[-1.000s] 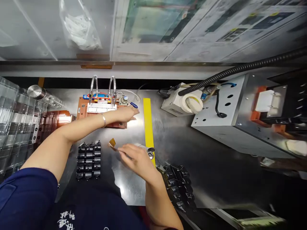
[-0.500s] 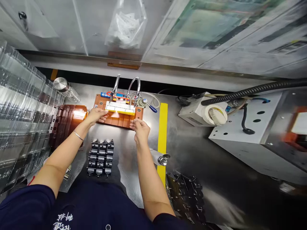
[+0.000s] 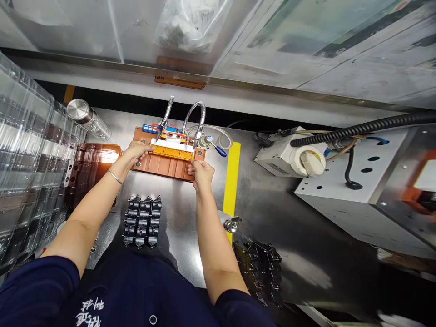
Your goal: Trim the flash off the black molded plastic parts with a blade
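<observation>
A narrow orange strip with rows of small dark marks (image 3: 172, 153) stretches between my hands over a copper-brown fixture block (image 3: 163, 169). My left hand (image 3: 136, 151) pinches the strip's left end. At its right end, the thumb and fingers of my right hand (image 3: 201, 172) are closed; the fingertips partly hide that corner. Directly behind the strip runs a white bar (image 3: 185, 146). Two bendable metal hoses (image 3: 203, 111) arch over the fixture. On its right side sits a lever with a blue handle (image 3: 220, 151).
Black moulded parts (image 3: 141, 222) lie in rows nearer my body, more of them (image 3: 262, 268) at lower right. Clear plastic trays (image 3: 27, 154) are stacked left, beside a glass bottle (image 3: 90, 120). Yellow tape (image 3: 232, 181) crosses the bench near a small metal cup (image 3: 231, 225). Right stands a white machine (image 3: 289, 156).
The strip's visible face has turned from mostly white with dots to orange, with the white bar showing behind it. Both hands stay at its ends. The camera view has shifted slightly.
</observation>
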`<action>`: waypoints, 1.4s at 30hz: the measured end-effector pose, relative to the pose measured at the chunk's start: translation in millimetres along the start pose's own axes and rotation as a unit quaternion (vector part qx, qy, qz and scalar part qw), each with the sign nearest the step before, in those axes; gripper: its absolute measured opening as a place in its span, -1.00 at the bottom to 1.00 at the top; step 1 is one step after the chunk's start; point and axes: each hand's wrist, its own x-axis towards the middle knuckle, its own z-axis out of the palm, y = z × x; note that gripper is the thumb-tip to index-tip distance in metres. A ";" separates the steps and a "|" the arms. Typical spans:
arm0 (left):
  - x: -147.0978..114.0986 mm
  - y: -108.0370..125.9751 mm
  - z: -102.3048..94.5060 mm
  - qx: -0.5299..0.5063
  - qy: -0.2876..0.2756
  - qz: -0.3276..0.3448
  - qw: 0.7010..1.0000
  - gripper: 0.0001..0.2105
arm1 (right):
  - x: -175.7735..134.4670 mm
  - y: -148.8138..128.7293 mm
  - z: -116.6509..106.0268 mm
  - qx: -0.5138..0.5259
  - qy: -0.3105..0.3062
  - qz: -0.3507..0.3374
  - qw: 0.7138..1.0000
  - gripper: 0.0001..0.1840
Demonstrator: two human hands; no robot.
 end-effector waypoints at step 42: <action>-100.6 -81.6 -3.5 0.407 0.043 0.591 0.695 -0.76 | -73.1 26.7 -25.6 -0.475 -0.189 -0.449 0.733 -0.52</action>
